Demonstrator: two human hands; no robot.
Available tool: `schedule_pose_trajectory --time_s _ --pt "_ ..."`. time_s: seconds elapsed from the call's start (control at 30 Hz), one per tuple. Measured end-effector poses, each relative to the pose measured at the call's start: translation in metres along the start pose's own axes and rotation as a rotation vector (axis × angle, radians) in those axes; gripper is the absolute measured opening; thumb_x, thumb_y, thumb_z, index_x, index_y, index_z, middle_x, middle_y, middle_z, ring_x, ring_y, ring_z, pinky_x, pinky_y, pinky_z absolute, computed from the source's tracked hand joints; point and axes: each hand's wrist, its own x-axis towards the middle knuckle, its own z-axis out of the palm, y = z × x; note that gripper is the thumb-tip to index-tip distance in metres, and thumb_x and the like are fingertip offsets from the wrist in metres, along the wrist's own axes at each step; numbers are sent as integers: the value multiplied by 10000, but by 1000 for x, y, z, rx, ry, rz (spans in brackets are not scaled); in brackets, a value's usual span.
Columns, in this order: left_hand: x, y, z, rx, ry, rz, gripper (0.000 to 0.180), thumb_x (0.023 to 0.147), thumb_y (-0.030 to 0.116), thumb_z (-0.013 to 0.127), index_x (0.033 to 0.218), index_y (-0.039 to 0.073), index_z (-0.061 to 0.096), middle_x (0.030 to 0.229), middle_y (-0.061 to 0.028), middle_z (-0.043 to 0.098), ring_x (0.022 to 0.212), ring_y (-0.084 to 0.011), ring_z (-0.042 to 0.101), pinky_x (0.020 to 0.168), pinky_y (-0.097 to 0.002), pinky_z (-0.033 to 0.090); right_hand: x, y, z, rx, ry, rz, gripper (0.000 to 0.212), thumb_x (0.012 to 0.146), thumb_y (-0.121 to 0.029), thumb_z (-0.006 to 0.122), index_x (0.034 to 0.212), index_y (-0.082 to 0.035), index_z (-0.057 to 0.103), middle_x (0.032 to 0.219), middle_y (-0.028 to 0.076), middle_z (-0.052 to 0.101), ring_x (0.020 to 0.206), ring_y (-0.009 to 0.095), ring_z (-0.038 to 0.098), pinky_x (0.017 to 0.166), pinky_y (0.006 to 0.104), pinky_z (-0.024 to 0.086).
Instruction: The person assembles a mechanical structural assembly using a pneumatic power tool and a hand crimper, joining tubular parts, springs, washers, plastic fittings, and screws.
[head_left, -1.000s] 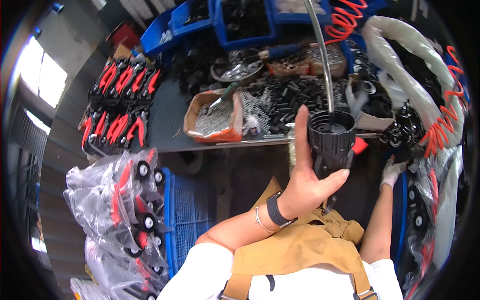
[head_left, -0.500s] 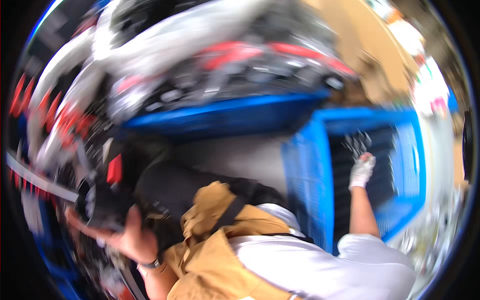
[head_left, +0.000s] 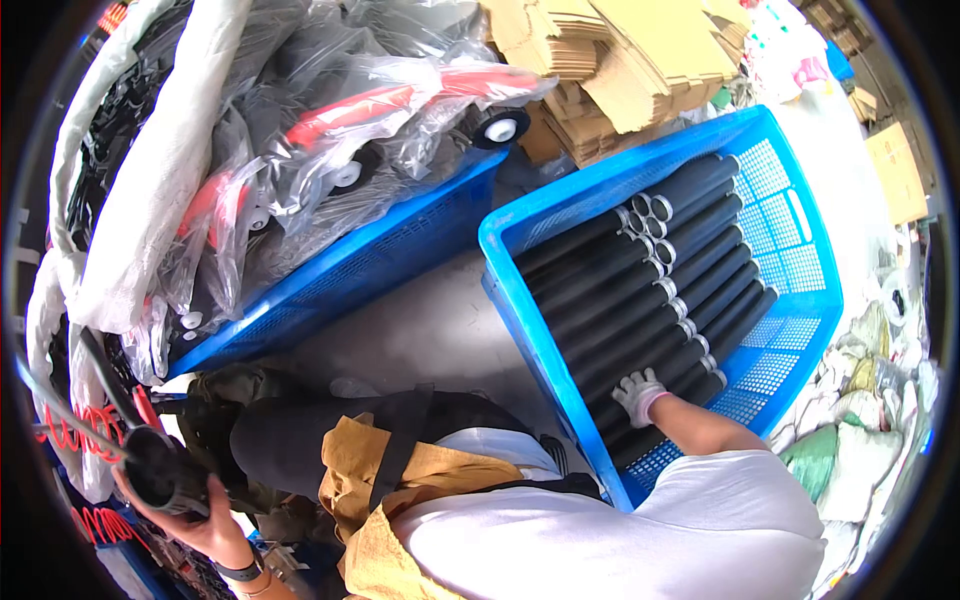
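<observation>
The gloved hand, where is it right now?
In the head view, the gloved right hand rests low on the right, on black tubes stacked in the blue crate.

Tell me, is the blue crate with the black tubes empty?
No, the blue crate is packed with black tubes lying side by side, and the gloved right hand rests on them.

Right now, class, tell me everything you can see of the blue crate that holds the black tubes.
The blue crate is rectangular, plastic by its look, with perforated lattice walls and a slot handle in its far wall. It sits open-topped on the floor at the person's right, beside a second blue bin. Long black tubes with silvery ends lie side by side along it, filling most of it. The gloved right hand rests on the nearest tubes.
</observation>
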Motion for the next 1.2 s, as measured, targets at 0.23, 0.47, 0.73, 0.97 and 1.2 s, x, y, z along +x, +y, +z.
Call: schedule_pose_trajectory --time_s 0.23,0.47,0.73,0.97,1.2 --pt "-44 -5 -2 377 -569 198 843 501 -14 627 1321 -34 435 1341 -216 490 1235 -433 413 1090 -503 286 3 35 -27 452 887 327 665 580 -228 820 1189 -136 569 1190 195 499 1086 366 541 919 455 455" --pt "-57 -11 18 459 -605 563 726 534 47 692 1237 39 513 1296 -169 562 1233 -425 443 991 -537 319 -82 -6 -196 482 1603 -208 749 485 -131 857 1155 -149 523 1056 128 491 997 354 550 843 458 477" --pt "-41 -4 -12 576 -480 671 503 743 114 639 1229 222 566 1213 -63 633 1113 -322 536 917 -446 400 -158 -91 -283 -207 1598 -364 366 696 -170 710 1053 -173 633 973 97 484 903 299 527 791 470 455" --pt "-9 14 19 -168 -952 57 872 578 116 743 1400 151 453 1207 -182 562 1095 -362 494 989 -444 360 -173 -166 -328 -529 1945 -416 339 706 -126 708 1019 -197 601 973 109 436 800 297 522 678 436 485" --pt "-3 19 -7 182 -621 355 825 565 75 722 1351 223 518 1227 -20 610 1023 -317 529 903 -403 394 -185 -185 -349 -536 1805 -617 473 675 -210 776 1112 -171 600 892 87 442 741 258 515 641 410 463"
